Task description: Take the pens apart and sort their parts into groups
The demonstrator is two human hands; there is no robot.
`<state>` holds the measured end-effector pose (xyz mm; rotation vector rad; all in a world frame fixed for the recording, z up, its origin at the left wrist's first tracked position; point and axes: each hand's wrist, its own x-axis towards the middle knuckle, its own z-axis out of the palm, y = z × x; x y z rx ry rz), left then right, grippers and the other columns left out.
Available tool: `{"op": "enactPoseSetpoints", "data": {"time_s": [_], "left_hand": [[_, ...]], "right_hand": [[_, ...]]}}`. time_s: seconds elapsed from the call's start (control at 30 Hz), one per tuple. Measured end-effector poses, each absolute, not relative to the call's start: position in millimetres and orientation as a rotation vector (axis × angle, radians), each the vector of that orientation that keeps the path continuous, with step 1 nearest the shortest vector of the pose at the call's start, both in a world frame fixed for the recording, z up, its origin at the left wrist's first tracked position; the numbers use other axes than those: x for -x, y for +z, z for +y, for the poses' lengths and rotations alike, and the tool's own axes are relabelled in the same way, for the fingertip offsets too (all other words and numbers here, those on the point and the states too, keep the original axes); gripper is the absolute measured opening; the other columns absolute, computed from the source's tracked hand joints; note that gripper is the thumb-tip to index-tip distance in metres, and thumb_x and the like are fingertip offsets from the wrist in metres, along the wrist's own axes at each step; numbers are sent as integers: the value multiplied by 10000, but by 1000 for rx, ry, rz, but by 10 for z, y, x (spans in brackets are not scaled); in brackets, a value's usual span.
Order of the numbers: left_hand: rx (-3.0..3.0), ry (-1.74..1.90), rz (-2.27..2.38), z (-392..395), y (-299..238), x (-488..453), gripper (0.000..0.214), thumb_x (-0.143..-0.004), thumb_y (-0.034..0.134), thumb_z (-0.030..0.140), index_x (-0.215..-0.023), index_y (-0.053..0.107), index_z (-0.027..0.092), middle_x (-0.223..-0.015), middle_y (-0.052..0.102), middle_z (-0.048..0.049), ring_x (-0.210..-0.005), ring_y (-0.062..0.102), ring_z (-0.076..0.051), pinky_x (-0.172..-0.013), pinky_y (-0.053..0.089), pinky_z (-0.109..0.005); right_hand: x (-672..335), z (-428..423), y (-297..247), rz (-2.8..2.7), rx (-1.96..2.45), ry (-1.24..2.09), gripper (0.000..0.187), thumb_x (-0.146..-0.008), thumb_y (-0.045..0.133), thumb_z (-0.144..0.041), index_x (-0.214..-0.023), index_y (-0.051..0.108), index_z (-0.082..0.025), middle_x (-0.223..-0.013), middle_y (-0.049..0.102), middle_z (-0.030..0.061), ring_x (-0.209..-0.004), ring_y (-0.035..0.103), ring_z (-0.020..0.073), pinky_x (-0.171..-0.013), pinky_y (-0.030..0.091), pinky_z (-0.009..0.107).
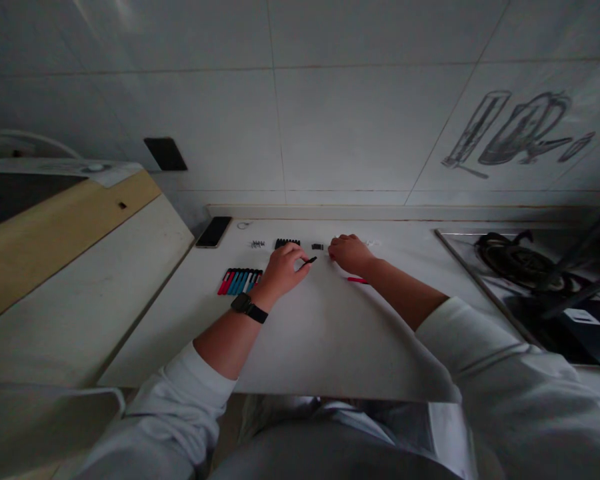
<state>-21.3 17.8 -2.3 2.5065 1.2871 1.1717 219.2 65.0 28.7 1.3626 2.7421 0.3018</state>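
Note:
My left hand (283, 268) is closed, with a slim black pen part (309, 261) pinched between thumb and finger, its tip pointing right. Curled fingers on my right hand (350, 254) reach down to the white tabletop; whatever they hold is hidden. Just beside my right wrist lies a red pen barrel (357, 281), partly covered by the forearm. Behind the left hand is a row of black pen parts (287, 243). Small dark pieces (317, 247) sit between the hands. A row of red, blue and white pens (239, 281) with black ends lies left of my left wrist.
Tiny springlike pieces (257, 245) and small pale pieces (373, 243) lie along the back of the table. A phone (214, 232) rests at the back left corner, beside a raised cabinet (130, 260). A gas stove (525, 267) stands on the right.

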Motion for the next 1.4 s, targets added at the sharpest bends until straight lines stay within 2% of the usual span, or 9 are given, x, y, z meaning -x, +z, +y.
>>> {"op": "enactPoseSetpoints", "data": {"time_s": [0.17,0.3,0.43,0.53,0.63,0.77,0.87,1.03,1.4], "left_hand": [[-2492,1147,1287,159,-4,207,86,-860,751,224,-923,696,203,-1045,643,-59,-1000,633,-207,-928,526,-384],[-2489,1153,1265,143,11,193,78,-861,750,215,-917,697,204,-1023,652,-57,-976,641,-207,-915,532,-391],[-2495,1151,1235,137,22,170,80,-863,742,200,-927,694,199,-1013,653,-59,-971,641,-206,-900,535,-383],[-2502,1133,1211,125,36,152,81,-862,741,189,-925,689,193,-1007,650,-56,-966,637,-201,-894,534,-371],[-2507,1126,1192,102,56,140,65,-880,726,196,-933,689,196,-1001,650,-54,-966,635,-199,-894,532,-370],[-2521,1112,1189,78,76,140,67,-890,724,216,-949,694,204,-991,654,-51,-963,636,-203,-884,530,-371],[-2528,1097,1194,76,77,144,67,-889,728,225,-948,701,208,-979,660,-48,-951,639,-203,-869,528,-366],[-2535,1062,1203,76,76,141,57,-890,730,236,-936,708,211,-971,670,-47,-943,639,-206,-868,521,-369],[-2528,1061,1206,45,102,129,68,-879,738,231,-920,690,207,-954,673,-41,-931,637,-207,-858,515,-372]], "right_hand": [[-2157,577,454,2735,-1370,240,241,-980,514,-229,-1078,724,-164,-1134,720,150,-1044,642,268,-854,410,343],[-2203,492,540,2852,-1539,-13,207,-984,528,-215,-1093,700,-177,-1012,748,106,-881,668,215,-766,421,294],[-2230,337,472,3107,-1646,-286,194,-959,564,-157,-1088,704,-191,-1033,746,84,-897,662,188,-821,452,281],[-2208,233,291,3293,-1713,-579,163,-938,565,-163,-996,712,-203,-991,734,66,-881,659,177,-841,488,292],[-2163,181,64,3392,-1874,-981,128,-925,586,-268,-947,697,-207,-992,709,72,-911,660,185,-800,523,292],[-2114,184,-135,3248,-2037,-1494,199,-897,639,-402,-962,672,-216,-889,704,37,-816,657,175,-772,519,307],[-2104,203,-175,3202,-2025,-1724,233,-877,671,-440,-954,661,-220,-867,702,25,-800,654,172,-774,507,309],[-2111,213,-191,3191,-1979,-1824,249,-865,696,-457,-954,666,-227,-863,702,22,-783,650,171,-764,505,309],[-2095,111,-72,3268,-1948,-1639,229,-878,689,-437,-925,703,-213,-886,740,46,-813,693,180,-814,542,323]]}}
